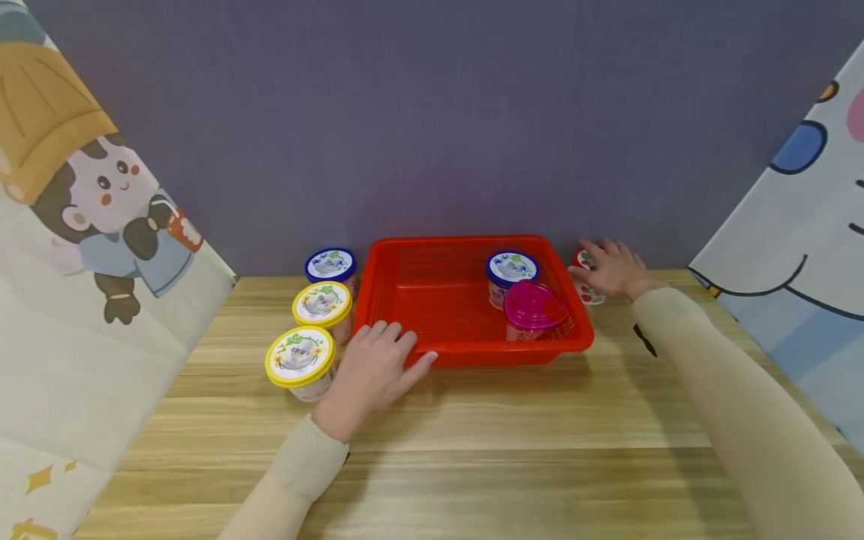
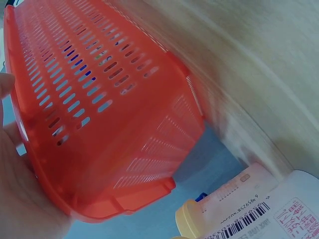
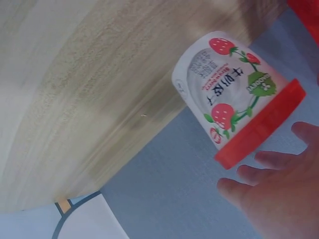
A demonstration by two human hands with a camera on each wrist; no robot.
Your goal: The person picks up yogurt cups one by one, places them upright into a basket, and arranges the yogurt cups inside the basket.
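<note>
My left hand (image 1: 376, 367) rests at the front left corner of the red plastic basket (image 1: 472, 348), its fingers lying over the rim. In the left wrist view that hand (image 2: 25, 194) lies along the rim, fingertips partly hidden behind it. Right of the basket, my right hand (image 1: 616, 270) reaches over a tub with a red lid and strawberry pictures (image 3: 224, 89). Its fingers are spread close to the lid and grip nothing. Inside the basket, toward its right, stand a blue-lidded tub (image 1: 513, 268) and a pink-lidded tub (image 1: 533, 306).
Left of the basket stand a blue-lidded tub (image 1: 331, 265) and two yellow-lidded tubs, the nearer (image 1: 300, 358) close to my left wrist. A grey wall (image 1: 432, 135) rises behind the wooden table (image 1: 486, 450). Printed cloths hang at both sides.
</note>
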